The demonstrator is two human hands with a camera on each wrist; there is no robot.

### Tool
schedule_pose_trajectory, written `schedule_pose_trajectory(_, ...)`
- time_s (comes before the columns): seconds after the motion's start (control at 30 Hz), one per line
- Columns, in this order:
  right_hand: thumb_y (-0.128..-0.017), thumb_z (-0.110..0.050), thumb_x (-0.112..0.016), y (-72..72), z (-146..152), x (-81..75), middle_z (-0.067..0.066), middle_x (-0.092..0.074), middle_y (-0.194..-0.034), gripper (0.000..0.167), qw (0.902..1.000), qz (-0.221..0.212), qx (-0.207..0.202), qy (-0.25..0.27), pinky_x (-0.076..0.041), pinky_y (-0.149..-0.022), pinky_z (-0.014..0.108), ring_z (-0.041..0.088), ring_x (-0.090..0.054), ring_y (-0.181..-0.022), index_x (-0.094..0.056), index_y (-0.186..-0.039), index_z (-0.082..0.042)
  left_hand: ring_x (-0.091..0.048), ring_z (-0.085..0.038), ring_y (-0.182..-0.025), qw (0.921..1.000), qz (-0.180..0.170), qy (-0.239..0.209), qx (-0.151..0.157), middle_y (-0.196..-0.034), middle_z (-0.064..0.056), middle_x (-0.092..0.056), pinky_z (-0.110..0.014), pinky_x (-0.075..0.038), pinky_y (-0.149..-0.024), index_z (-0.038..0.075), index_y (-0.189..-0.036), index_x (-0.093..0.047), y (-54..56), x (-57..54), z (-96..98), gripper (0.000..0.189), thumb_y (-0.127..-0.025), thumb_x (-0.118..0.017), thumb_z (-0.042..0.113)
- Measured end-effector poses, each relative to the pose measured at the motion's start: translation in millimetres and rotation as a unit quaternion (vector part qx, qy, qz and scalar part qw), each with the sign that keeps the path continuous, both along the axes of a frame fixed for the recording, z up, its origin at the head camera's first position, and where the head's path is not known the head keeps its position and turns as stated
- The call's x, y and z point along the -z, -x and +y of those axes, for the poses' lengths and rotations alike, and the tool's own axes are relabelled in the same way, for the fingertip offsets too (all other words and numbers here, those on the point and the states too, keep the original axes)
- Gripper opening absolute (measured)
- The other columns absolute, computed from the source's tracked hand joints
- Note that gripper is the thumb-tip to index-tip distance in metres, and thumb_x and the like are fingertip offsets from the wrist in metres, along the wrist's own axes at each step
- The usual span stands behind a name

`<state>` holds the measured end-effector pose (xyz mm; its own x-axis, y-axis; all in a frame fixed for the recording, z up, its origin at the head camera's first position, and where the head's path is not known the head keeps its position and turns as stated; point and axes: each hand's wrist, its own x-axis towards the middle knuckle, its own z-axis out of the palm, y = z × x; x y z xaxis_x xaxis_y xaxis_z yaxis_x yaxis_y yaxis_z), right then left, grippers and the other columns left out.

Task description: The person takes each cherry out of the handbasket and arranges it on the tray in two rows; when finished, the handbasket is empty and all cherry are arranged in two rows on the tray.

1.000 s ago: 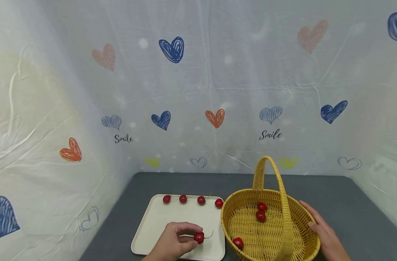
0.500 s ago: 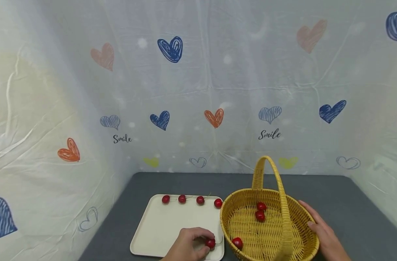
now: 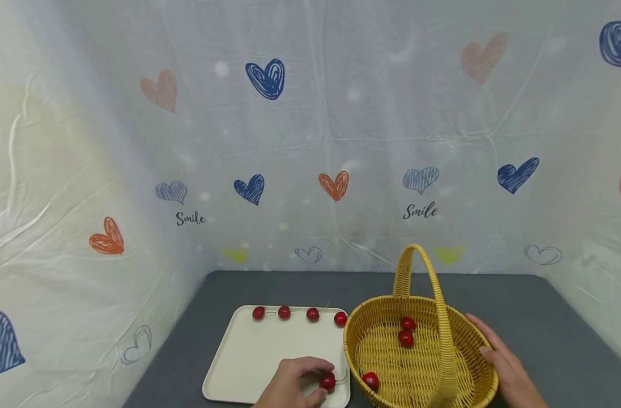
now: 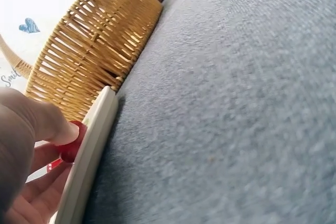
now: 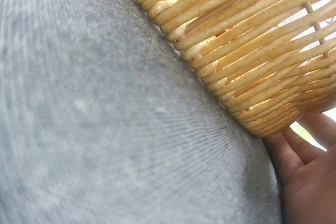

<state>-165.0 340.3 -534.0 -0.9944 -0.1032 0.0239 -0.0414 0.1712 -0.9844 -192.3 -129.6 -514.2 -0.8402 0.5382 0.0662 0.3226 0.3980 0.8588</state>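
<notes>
In the head view my left hand [image 3: 296, 384] pinches a red cherry [image 3: 328, 382] between thumb and fingers, low over the right front part of a cream tray [image 3: 259, 351]. The left wrist view has the thumb on the cherry [image 4: 73, 141] just beside the tray's rim [image 4: 97, 145]; its thin stem points right in the head view. A yellow wicker basket [image 3: 392, 371] with a tall handle stands right of the tray. My right hand [image 3: 509, 368] rests against the basket's right side, thumb near the rim, fingers along the outer wall [image 5: 252, 82].
Several cherries [image 3: 284, 313] with stems lie in a row along the tray's back edge. Inside the basket are two cherries [image 3: 406, 338] touching near the middle and one cherry [image 3: 370, 381] at the left front. A grey tabletop [image 3: 371, 279] meets a heart-printed white curtain [image 3: 285, 136].
Over the last second my left hand has moved right and nearer the tray's front right corner, carrying the cherry; it has hardly moved since half a second ago. My right hand stays at the basket.
</notes>
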Motion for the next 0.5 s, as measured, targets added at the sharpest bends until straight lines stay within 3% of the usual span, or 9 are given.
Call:
schedule_pose_trajectory(0.13,-0.123,-0.029,-0.027,-0.4,-1,-1.3,-0.039,-0.036,-0.139,0.06,1.0,0.0,0.007,-0.004,-0.067,-0.08,0.039,-0.001,-0.069,-0.114,-0.007,-0.177,-0.014,-0.074,-0.005,-0.107,0.9997,0.022,-0.007,-0.005,-0.118,0.009,-0.081,-0.023,-0.061,-0.1,0.017,-0.127,-0.081,1.7,-6.7,-4.5,0.035,-0.093,-0.086,0.013)
schedule_pose_trajectory(0.27,-0.122,-0.029,-0.027,-0.6,-2,-2.3,-0.042,-0.037,-0.137,0.06,0.9999,-0.003,0.012,-0.006,-0.067,-0.08,0.038,-0.003,-0.068,-0.114,-0.008,-0.177,-0.015,-0.076,-0.019,-0.118,0.9962,0.081,-0.032,0.0,-0.128,-0.004,-0.08,-0.035,-0.065,-0.099,0.015,-0.131,-0.078,4.2,-19.2,-6.3,0.038,-0.094,-0.085,0.009)
schedule_pose_trajectory(0.37,-0.123,-0.029,-0.027,-0.5,-1,-1.9,-0.044,-0.039,-0.137,0.06,0.9999,-0.002,0.01,-0.005,-0.067,-0.08,0.039,-0.001,-0.069,-0.113,-0.008,-0.177,-0.014,-0.076,-0.023,-0.12,0.9922,0.114,-0.049,-0.006,-0.129,-0.005,-0.08,-0.04,-0.066,-0.099,0.019,-0.131,-0.078,5.5,-30.1,-2.4,0.039,-0.095,-0.083,0.007)
schedule_pose_trajectory(0.5,-0.123,-0.028,-0.027,0.1,0,0.7,-0.046,-0.04,-0.136,0.06,1.0,-0.001,0.009,0.0,-0.067,-0.079,0.041,0.0,-0.07,-0.112,-0.007,-0.177,-0.013,-0.075,-0.023,-0.123,0.9917,0.094,-0.088,0.003,-0.131,-0.005,-0.079,-0.04,-0.063,-0.104,0.019,-0.133,-0.078,7.9,-42.6,10.5,0.037,-0.097,-0.081,0.011)
